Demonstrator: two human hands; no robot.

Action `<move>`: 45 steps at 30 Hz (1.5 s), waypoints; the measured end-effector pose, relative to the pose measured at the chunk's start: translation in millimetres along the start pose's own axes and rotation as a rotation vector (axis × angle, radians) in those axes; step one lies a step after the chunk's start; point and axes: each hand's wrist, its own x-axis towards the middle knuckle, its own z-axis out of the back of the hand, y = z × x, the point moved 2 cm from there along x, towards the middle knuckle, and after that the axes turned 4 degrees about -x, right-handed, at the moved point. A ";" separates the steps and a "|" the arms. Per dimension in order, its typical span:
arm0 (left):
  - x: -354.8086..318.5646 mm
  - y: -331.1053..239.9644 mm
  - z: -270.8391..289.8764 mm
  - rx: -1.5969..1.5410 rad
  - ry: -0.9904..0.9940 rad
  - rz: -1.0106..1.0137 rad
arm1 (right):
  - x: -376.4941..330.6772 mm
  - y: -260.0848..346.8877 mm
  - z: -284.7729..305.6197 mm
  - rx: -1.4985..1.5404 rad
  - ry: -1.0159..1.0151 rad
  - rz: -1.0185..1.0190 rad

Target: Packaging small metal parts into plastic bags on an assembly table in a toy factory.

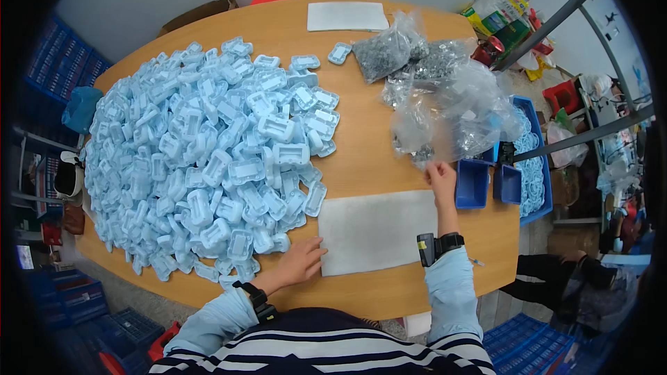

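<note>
Seen from above: a person in a striped top with pale blue sleeves works at a wooden table (361,160).
Left hand (300,262): lies flat at the near left corner of a white foam sheet (379,230), fingers spread and relaxed, gripping nothing; a dark band sits on the wrist.
Right hand (442,179): stretched forward past the far right corner of the same sheet, fingers drawn together at the lower edge of the clear plastic bags (455,107); whether they pinch the plastic cannot be told.
White foam sheet: flat on the table directly before the person, between the two hands.
Blue plastic parts (208,153): a broad heap of pale blue moulded pieces covering the left half of the table, its near edge just beside the left hand.
Small blue bins (472,184): two, at the right table edge, just beside the right hand.
Far edge: a second white sheet (346,17) lies well apart.
</note>
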 end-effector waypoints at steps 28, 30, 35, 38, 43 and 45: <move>-162.1 64.2 -13.4 0.476 -0.358 0.602 | 156.8 94.2 -128.0 -0.635 -0.248 0.789; -161.9 66.5 -12.0 0.489 -0.364 0.586 | 200.7 99.3 -147.6 -0.638 -0.268 0.749; -169.1 74.1 -23.3 0.499 -0.331 0.615 | 279.9 93.2 -173.8 -0.559 -0.339 0.477; -170.4 72.7 -21.5 0.508 -0.323 0.621 | 292.3 90.5 -176.9 -0.643 -0.191 0.329; -167.3 71.8 -20.1 0.504 -0.334 0.619 | 292.1 95.7 -162.9 -0.741 -0.183 0.590; -163.8 69.1 -16.7 0.484 -0.334 0.627 | 293.5 98.1 -158.4 -0.688 -0.159 0.742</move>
